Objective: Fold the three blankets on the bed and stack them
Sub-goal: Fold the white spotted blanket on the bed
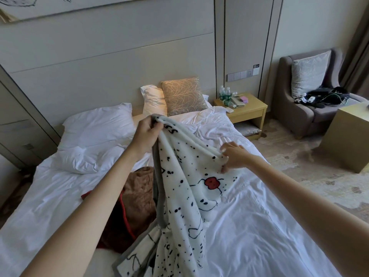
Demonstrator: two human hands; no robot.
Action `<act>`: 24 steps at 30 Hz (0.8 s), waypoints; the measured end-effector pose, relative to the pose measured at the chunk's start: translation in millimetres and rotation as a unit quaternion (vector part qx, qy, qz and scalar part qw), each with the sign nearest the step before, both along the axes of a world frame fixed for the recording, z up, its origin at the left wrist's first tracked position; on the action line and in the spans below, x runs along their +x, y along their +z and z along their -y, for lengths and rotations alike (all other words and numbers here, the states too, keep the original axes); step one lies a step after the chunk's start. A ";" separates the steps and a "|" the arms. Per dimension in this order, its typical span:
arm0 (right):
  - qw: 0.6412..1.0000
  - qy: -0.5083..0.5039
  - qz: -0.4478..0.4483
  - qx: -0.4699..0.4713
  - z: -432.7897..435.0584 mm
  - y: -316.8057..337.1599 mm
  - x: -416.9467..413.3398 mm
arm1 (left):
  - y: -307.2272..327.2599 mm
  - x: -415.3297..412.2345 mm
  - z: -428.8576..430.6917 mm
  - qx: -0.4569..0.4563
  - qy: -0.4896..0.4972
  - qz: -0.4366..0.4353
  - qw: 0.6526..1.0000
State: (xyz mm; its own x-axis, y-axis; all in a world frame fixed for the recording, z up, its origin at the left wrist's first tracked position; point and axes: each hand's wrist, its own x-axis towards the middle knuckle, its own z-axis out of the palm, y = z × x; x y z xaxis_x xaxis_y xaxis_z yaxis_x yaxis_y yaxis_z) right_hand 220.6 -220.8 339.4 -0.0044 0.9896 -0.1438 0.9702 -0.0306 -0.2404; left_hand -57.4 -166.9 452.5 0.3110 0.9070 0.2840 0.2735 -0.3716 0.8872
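A white blanket with black speckles, a red apple print and a grey border hangs above the bed. My left hand grips its top corner, raised high. My right hand pinches the upper edge lower down and to the right. The blanket's lower part drapes down to the near edge of the bed. A brown blanket with red trim lies crumpled on the sheet, left of the hanging one and partly hidden by my left forearm. A third blanket is not visible.
White pillows and a beige cushion sit at the headboard. A wooden nightstand with bottles stands right of the bed. Further right are a grey armchair with cables and a low table.
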 end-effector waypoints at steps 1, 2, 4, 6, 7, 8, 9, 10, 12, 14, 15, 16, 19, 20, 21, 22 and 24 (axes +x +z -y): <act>1.000 -0.009 0.015 -0.014 0.1 -1.5 6.3 | 6.0 -5.3 -2.1 0.003 0.006 0.018 1.000; 0.999 -0.016 0.029 -0.021 0.3 -2.1 11.3 | 11.8 -10.3 -4.7 0.008 0.017 0.034 0.999; 0.998 -0.034 0.048 -0.019 -0.5 0.1 18.6 | 22.0 -19.9 -13.0 0.022 0.040 0.056 0.997; 0.997 -0.051 0.055 0.011 -3.5 10.1 23.9 | 31.0 -29.3 -23.4 0.044 0.056 0.043 0.997; 0.996 -0.062 0.053 0.032 -5.9 19.3 26.1 | 35.4 -34.4 -29.5 0.054 0.065 0.031 0.996; 0.995 -0.073 0.051 0.055 -8.7 31.7 28.2 | 40.3 -39.5 -35.3 0.062 0.079 0.022 0.995; 0.992 -0.082 0.044 0.081 -11.7 47.2 29.7 | 45.5 -44.8 -41.2 0.073 0.098 0.016 0.992; 0.989 -0.090 0.033 0.109 -14.7 65.1 31.1 | 51.5 -50.2 -46.2 0.085 0.118 0.009 0.989; 0.983 -0.093 0.004 0.160 -20.5 105.2 34.6 | 65.4 -60.7 -56.5 0.104 0.161 -0.005 0.982; 0.975 -0.084 0.005 0.205 -27.5 150.3 36.7 | 85.4 -68.0 -66.1 0.124 0.202 -0.021 0.971; 0.972 -0.085 0.006 0.219 -30.7 174.4 36.8 | 98.2 -70.3 -70.2 0.133 0.222 -0.024 0.966; 0.969 -0.087 -0.010 0.230 -34.9 198.9 36.3 | 113.4 -71.7 -73.4 0.140 0.239 -0.021 0.961; 0.954 -0.069 -0.156 0.246 -43.3 271.5 31.7 | 168.8 -73.9 -79.0 0.163 0.286 -0.007 0.944; 0.939 -0.060 -0.224 0.253 -43.2 294.2 30.3 | 190.0 -75.4 -79.6 0.173 0.299 -0.002 0.938; 0.920 -0.051 -0.288 0.259 -40.0 316.7 28.4 | 212.6 -77.0 -79.8 0.180 0.308 0.007 0.934; 0.901 -0.039 -0.342 0.265 -35.9 338.0 27.1 | 236.0 -77.6 -78.0 0.181 0.314 0.017 0.932; 0.867 -0.011 -0.404 0.290 -24.6 380.9 22.8 | 285.5 -76.8 -71.4 0.178 0.322 0.042 0.929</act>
